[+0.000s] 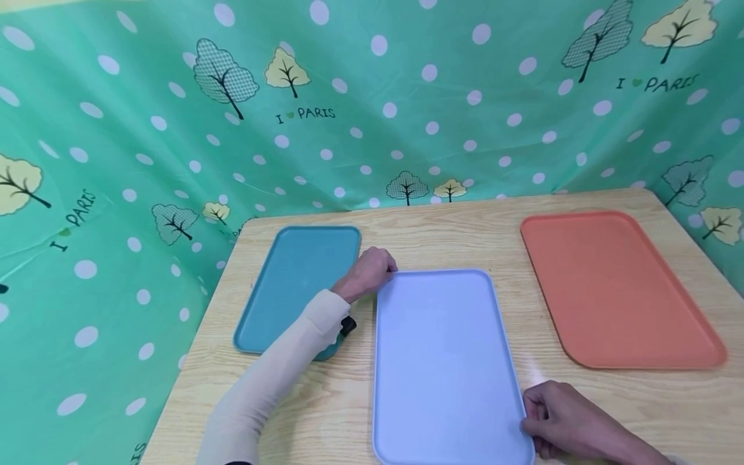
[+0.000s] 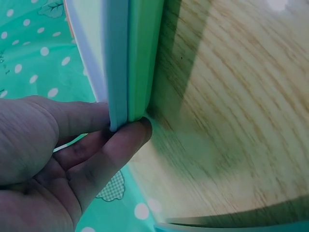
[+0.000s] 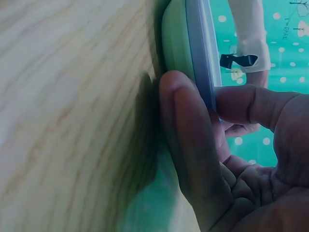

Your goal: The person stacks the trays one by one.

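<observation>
Left hand (image 1: 371, 271), right hand (image 1: 562, 416) pinch 2 stacked trays (image 1: 446, 365).

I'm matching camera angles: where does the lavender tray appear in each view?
Head: lavender tray fills the lower middle, just right of centre.
Left wrist: the tray's edge, upper left of centre.
Right wrist: the tray's edge, upper right of centre.
Shared landmark: dotted green cloth.

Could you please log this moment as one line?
left hand: pinches purple tray, far corner | right hand: pinches its right edge | green tray: underneath
</observation>
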Available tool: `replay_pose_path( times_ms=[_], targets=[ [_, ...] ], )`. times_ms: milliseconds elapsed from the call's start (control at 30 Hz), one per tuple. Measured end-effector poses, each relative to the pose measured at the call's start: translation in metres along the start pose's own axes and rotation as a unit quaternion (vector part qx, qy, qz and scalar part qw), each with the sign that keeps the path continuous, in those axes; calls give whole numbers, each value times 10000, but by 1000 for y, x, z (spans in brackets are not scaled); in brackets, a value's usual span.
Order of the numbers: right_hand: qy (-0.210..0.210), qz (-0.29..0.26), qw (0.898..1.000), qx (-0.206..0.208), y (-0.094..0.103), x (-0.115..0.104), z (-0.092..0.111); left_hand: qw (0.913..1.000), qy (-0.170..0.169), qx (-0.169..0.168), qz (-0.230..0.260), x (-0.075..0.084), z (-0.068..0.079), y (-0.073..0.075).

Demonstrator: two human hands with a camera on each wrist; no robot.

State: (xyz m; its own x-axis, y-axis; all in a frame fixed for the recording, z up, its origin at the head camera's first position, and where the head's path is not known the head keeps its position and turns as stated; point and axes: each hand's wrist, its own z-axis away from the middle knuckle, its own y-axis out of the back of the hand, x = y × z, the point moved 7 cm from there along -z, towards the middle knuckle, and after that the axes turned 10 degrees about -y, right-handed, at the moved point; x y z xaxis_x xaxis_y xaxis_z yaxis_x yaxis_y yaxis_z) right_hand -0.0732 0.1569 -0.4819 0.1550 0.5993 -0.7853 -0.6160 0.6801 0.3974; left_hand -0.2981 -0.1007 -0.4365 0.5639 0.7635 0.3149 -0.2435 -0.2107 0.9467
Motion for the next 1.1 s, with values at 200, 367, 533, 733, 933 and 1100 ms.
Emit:
replay_pose_path(
  times_ms=[200, 367, 533, 733, 933, 1100],
  targets=[
    [-120, -306, 9994, -91, 2, 1, -2, 10000, 53, 21, -15, -2, -3, 0],
    [-142, -370, 9992, -68, 4, 1, -3, 9999, 95, 44, 15, -3, -6, 0],
    [-113, -402, 9991, -103, 5, 1, -3, 9999, 113, 14, 41, -4, -7, 0],
    [-15, -310, 9993, -197, 12, 3, 1, 9998, -4, -197, 99, -4, -10, -1],
    [255, 419, 9968, 637, 42, 2, 9, 9994, -195, -255, 88, 1, -21, 0],
    [229, 1408, 9669, 2118, 80, -2, 20, 9992, -261, -120, 295, 11, -37, 6]
  ],
)
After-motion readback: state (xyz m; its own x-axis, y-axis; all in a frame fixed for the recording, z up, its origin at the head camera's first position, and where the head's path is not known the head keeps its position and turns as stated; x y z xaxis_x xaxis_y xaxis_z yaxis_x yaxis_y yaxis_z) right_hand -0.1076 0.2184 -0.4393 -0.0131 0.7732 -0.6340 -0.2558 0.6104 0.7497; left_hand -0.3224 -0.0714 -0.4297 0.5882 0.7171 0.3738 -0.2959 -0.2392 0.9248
